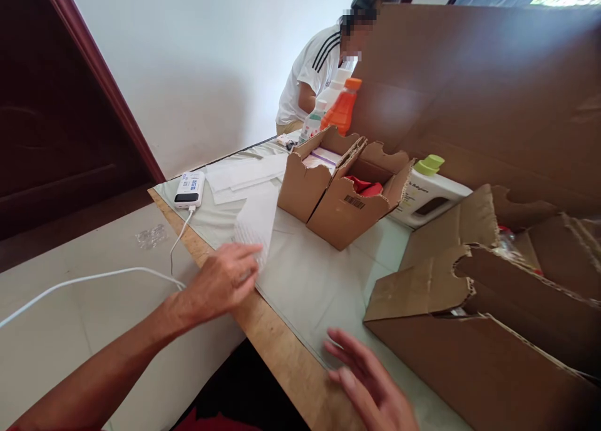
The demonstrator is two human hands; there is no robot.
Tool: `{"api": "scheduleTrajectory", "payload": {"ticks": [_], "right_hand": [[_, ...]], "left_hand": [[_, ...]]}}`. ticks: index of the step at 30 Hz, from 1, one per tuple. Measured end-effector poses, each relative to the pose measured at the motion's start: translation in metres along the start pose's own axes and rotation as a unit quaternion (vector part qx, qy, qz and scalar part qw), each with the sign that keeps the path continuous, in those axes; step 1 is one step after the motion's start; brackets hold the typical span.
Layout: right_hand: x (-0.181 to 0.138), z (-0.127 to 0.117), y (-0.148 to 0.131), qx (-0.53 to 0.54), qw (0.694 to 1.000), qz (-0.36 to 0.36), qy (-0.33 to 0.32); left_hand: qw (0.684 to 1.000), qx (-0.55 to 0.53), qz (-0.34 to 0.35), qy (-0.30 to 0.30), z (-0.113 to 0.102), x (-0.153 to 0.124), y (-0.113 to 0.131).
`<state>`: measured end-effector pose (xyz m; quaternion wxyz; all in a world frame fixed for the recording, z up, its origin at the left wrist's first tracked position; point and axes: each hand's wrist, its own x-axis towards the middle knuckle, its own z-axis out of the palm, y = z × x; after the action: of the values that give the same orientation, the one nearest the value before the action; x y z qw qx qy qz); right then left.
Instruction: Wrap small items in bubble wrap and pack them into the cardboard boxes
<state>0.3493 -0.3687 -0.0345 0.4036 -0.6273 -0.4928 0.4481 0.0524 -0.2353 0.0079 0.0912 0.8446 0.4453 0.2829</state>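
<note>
Head view: unclear if gripping white sheet (pixel 259 218) with left hand (pixel 230 277); see right hand (pixel 373 384) released, cut off; can't read power bank label (pixel 190 183) past left hand.

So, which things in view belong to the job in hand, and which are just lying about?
Likely in use:
white textured sheet, at the left hand

Untouched, probably just lying about:
white power bank
orange bottle
white jug with green cap
barcoded cardboard box

Head view — forward, down across table (pixel 323 293)
</note>
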Motion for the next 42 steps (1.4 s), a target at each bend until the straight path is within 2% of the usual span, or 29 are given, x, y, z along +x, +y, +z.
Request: {"api": "scheduleTrajectory", "payload": {"ticks": [2, 4, 8, 11, 14, 16, 17, 19, 20, 23, 25, 27, 28, 29, 32, 34, 36, 38, 40, 42], "right_hand": [[0.032, 0.025, -0.028, 0.114, 0.985, 0.072, -0.103], [0.066, 0.046, -0.047, 0.173, 0.971, 0.103, -0.126], [0.124, 0.078, -0.056, 0.196, 0.974, 0.099, -0.061], [0.139, 0.086, -0.056, 0.205, 0.976, 0.069, 0.010], [0.111, 0.076, -0.057, 0.195, 0.978, 0.032, 0.065], [0.067, 0.064, -0.053, 0.132, 0.987, -0.034, 0.088], [0.039, 0.058, -0.047, 0.064, 0.988, -0.096, 0.097], [-0.018, 0.046, -0.029, -0.108, 0.958, -0.228, 0.137], [-0.045, 0.040, -0.017, -0.175, 0.933, -0.261, 0.176], [-0.104, 0.021, 0.023, -0.291, 0.865, -0.238, 0.333], [-0.121, 0.007, 0.044, -0.305, 0.828, -0.229, 0.412], [-0.128, -0.010, 0.056, -0.303, 0.813, -0.196, 0.458], [-0.129, -0.020, 0.059, -0.301, 0.821, -0.157, 0.459], [-0.131, -0.030, 0.061, -0.291, 0.842, -0.108, 0.441], [-0.141, -0.065, 0.063, -0.181, 0.931, 0.044, 0.313], [-0.153, -0.089, 0.062, -0.101, 0.958, 0.099, 0.251], [-0.163, -0.112, 0.060, -0.090, 0.957, 0.117, 0.249], [-0.164, -0.130, 0.056, -0.119, 0.944, 0.115, 0.284], [-0.150, -0.143, 0.052, -0.152, 0.926, 0.095, 0.333], [-0.124, -0.153, 0.049, -0.176, 0.912, 0.058, 0.367]], "left_hand": [[0.997, -0.043, 0.050, -0.028, 0.010, -0.021, 0.015], [0.993, -0.063, 0.077, -0.057, 0.015, -0.035, 0.028], [0.982, -0.089, 0.126, -0.104, 0.009, -0.052, 0.046], [0.979, -0.079, 0.145, -0.119, -0.001, -0.066, 0.044], [0.984, -0.045, 0.150, -0.090, -0.009, -0.080, 0.019], [0.989, -0.014, 0.141, -0.051, -0.011, -0.084, -0.002], [0.991, 0.002, 0.134, -0.031, -0.010, -0.084, -0.011], [0.992, 0.027, 0.120, 0.004, -0.008, -0.077, -0.019], [0.992, 0.032, 0.119, 0.017, -0.006, -0.071, -0.016], [0.986, 0.014, 0.153, 0.066, 0.008, -0.045, 0.017], [0.974, -0.016, 0.196, 0.113, 0.025, -0.026, 0.049], [0.960, -0.042, 0.235, 0.143, 0.047, -0.011, 0.075], [0.958, -0.045, 0.248, 0.140, 0.059, -0.006, 0.084], [0.959, -0.038, 0.255, 0.117, 0.070, -0.003, 0.091], [0.965, -0.011, 0.260, -0.039, 0.091, -0.006, 0.096], [0.959, -0.031, 0.246, -0.137, 0.090, -0.013, 0.095], [0.958, -0.077, 0.223, -0.164, 0.081, -0.017, 0.095], [0.965, -0.111, 0.195, -0.139, 0.072, -0.014, 0.100], [0.973, -0.135, 0.150, -0.111, 0.073, -0.003, 0.108], [0.977, -0.169, 0.080, -0.105, 0.085, 0.013, 0.118]]}}
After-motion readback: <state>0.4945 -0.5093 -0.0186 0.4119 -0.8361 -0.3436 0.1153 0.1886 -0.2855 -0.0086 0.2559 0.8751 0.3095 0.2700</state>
